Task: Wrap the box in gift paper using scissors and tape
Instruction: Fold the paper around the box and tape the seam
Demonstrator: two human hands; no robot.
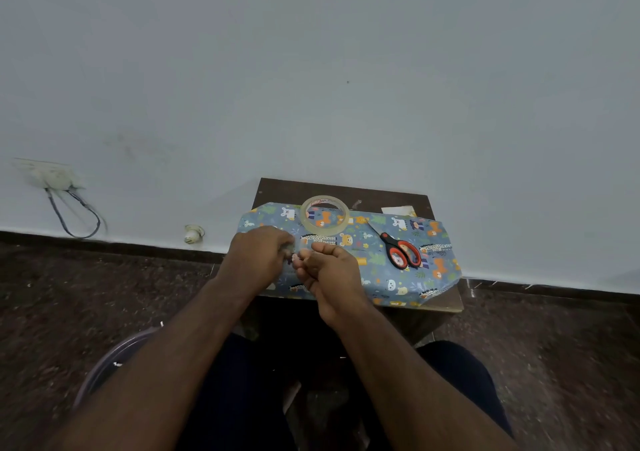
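The box wrapped in blue animal-print gift paper [374, 260] lies on a small dark wooden table [388, 196]. A roll of clear tape [325, 215] sits on the paper at the back. Red-and-black scissors [398, 249] lie closed on the paper to the right. My left hand [258, 256] and my right hand [329, 270] meet above the box's left part, fingertips together, pinching what looks like a small clear piece of tape between them; the piece itself is hard to make out.
The table stands against a pale wall. A wall socket with looping cables [55, 180] is at the left, and a small white fitting [192, 234] sits near the skirting. Dark speckled floor surrounds the table. A paper scrap [398, 210] lies at the table's back right.
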